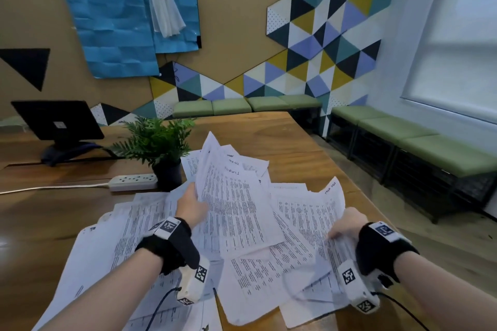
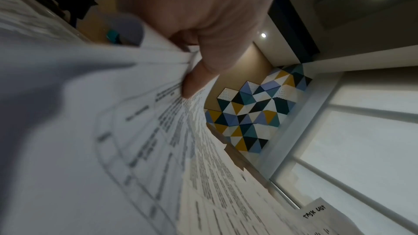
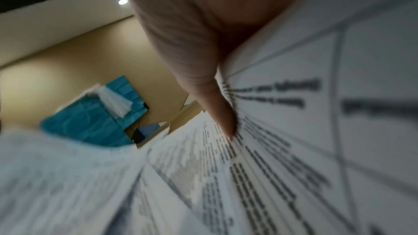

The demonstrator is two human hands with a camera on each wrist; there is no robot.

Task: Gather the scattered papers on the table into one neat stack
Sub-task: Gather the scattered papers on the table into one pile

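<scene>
Head view: left hand [image 1: 191, 208] pinches fanned bundle of papers [image 1: 236, 196] by its left edge, sheets lifted, long axis tilted up and away. Right hand [image 1: 347, 224] grips second sheaf [image 1: 309, 212] at its right edge, sheaf lying low over counter [image 1: 295, 148]. Bundles overlap between hands; left one rides on top. Judgement: next move is hands converging, right sheaf sliding under left. Loose sheets [image 1: 107, 244] remain left of left hand, so left hand nearer.
</scene>
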